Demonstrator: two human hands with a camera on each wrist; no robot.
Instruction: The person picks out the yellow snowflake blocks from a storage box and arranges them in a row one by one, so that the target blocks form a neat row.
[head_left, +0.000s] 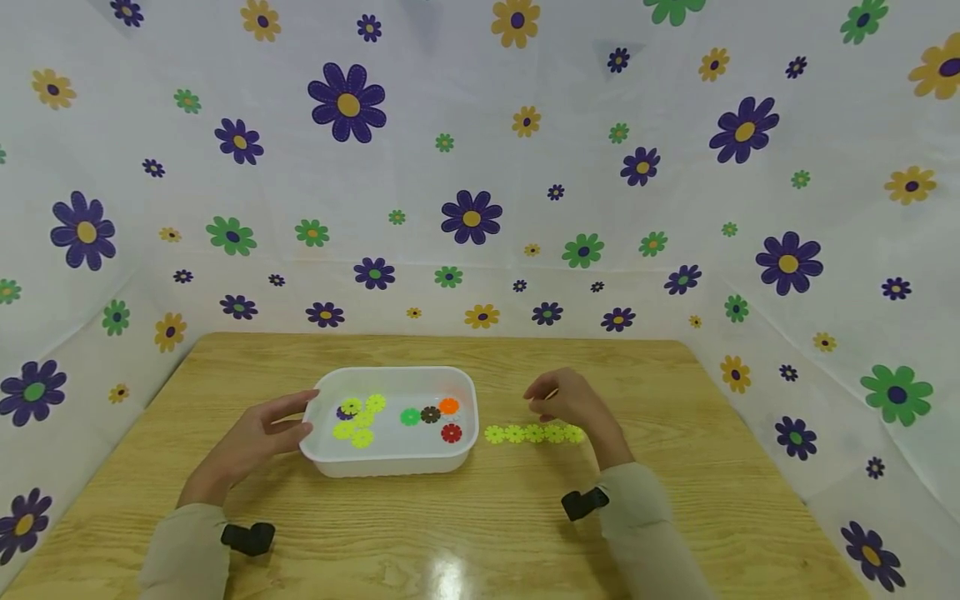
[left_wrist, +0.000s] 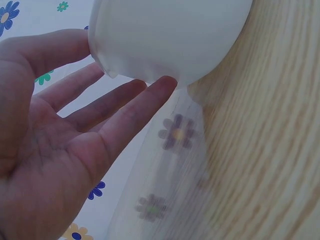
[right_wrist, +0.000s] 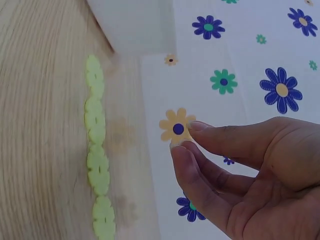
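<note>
A white plastic tray (head_left: pixel 390 465) stands on the table with flower-shaped discs in it. Yellow discs (head_left: pixel 362 419) lie at its left, partly over a purple disc (head_left: pixel 343 413). Toward its right end are a green disc (head_left: pixel 410 417), a brown disc (head_left: pixel 430 414), an orange disc (head_left: pixel 448 406) and a red disc (head_left: pixel 452 433). My left hand (head_left: pixel 258 433) touches the tray's left end with extended fingers. To the tray's right lies a row of several yellow discs (head_left: pixel 535 433). My right hand (head_left: pixel 573 400) hovers over it, thumb and fingertips close, nothing visible between them.
The wooden table (head_left: pixel 420 533) runs up to a white cloth (head_left: pixel 420 183) printed with flowers, which stands behind it and along both sides. Black wrist cameras (head_left: pixel 249 539) sit on both sleeves.
</note>
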